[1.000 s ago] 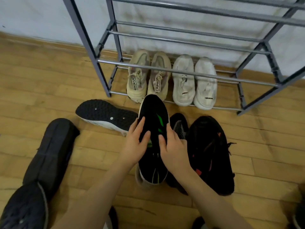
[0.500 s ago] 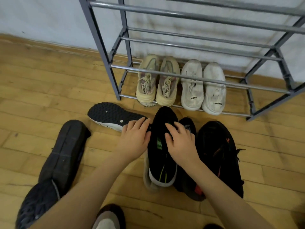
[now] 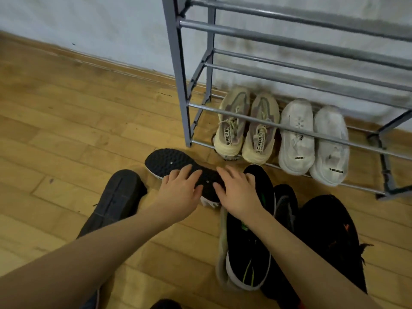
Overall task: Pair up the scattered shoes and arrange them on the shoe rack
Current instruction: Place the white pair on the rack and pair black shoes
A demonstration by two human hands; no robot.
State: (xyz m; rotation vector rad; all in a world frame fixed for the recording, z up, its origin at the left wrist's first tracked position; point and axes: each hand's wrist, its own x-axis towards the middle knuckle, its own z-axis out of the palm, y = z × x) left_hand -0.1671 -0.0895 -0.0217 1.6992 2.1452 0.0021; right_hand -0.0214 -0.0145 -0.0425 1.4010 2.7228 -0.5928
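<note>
Both hands, left point(image 3: 178, 192) and right point(image 3: 239, 192), spread flat on upturned black dimpled-sole sneaker point(image 3: 169, 162), lying on wooden floor point(image 3: 66, 134) before grey metal shoe rack's point(image 3: 178, 70) left corner.

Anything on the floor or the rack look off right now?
Yes. Several dark shoes lie sole-up on the floor: the black shoe under both hands, the grey shoe to its left, and the green-marked shoe stacked on another. The two light pairs on the rack's bottom tier sit upright and matched.

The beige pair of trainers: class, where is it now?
In the head view, the beige pair of trainers sits at the bottom tier's left end on the shoe rack, beside the white pair.
</note>
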